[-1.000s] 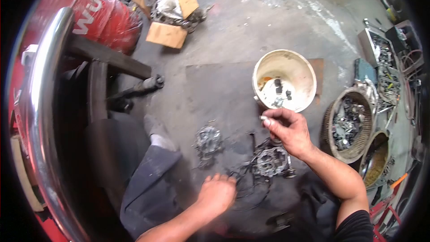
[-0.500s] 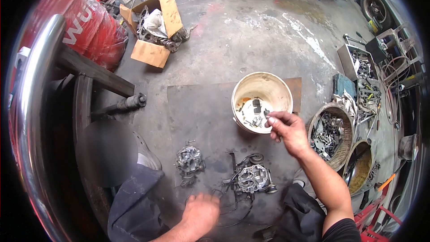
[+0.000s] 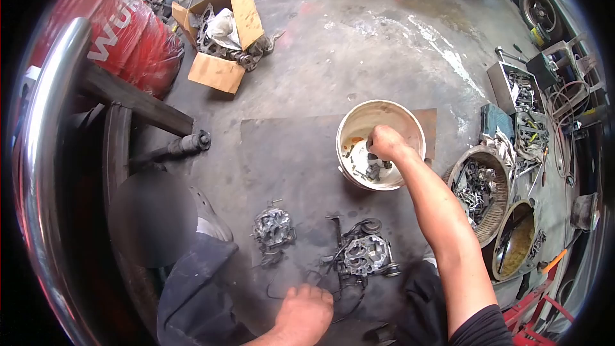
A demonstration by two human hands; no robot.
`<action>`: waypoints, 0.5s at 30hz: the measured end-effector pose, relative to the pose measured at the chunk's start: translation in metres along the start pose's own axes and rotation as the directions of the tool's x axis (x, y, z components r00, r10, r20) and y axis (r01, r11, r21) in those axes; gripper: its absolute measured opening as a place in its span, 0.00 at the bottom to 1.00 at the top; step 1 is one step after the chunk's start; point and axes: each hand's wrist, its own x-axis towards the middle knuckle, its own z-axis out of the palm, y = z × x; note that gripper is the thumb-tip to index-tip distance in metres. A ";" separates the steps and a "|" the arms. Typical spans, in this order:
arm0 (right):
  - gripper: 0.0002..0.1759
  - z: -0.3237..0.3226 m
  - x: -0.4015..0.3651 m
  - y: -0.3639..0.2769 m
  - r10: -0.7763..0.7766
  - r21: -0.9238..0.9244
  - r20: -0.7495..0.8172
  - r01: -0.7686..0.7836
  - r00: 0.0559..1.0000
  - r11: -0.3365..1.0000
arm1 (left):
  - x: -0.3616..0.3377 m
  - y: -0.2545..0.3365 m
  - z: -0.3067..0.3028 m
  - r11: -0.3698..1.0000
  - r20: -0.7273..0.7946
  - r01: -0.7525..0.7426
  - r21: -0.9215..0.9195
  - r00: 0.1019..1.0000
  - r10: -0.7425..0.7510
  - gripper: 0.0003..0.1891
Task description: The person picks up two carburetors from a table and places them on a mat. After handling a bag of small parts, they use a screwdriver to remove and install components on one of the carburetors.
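Observation:
My right hand point(image 3: 386, 143) reaches down into a white plastic bucket point(image 3: 343, 166). Its fingers are curled and mostly hidden behind the back of the hand, so what they hold is not visible. Small metal and black parts point(image 3: 366, 170) lie on the bucket's bottom below it. My left hand point(image 3: 305, 314) is low over the floor, knuckles up and fingers bent under; any object in it is hidden. A thin black wire point(image 3: 270, 291) curves out beside it. In front lie a carburetor-like metal body point(image 3: 274, 226) and a larger one with hoses point(image 3: 366, 255).
At the right stand a round basket of hardware point(image 3: 477, 192), an oval pan point(image 3: 514, 243) and a metal toolbox point(image 3: 512, 90). An open cardboard box of parts point(image 3: 218, 72) sits at the back left. A steel frame leg point(image 3: 173, 147) juts in from the left.
My right hand has gone from above the bucket's near rim, where it pinched a small dark part, down inside it. My left hand has shifted slightly right and down. The view has shifted slightly.

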 end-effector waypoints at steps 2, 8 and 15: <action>0.14 0.011 0.011 -0.005 0.067 -0.059 0.027 -0.065 0.997 0.996 | -0.002 0.000 0.001 0.999 -0.015 -0.019 -0.032 1.000 0.018 0.18; 0.13 0.020 0.010 -0.017 0.022 -0.184 -0.001 -0.022 1.000 0.983 | -0.005 0.003 0.026 0.997 -0.225 0.060 0.037 0.973 -0.050 0.10; 0.19 -0.004 -0.006 -0.008 -0.107 -0.045 -0.178 0.100 0.978 0.994 | -0.006 0.002 0.030 0.996 -0.272 0.072 0.055 0.961 -0.055 0.09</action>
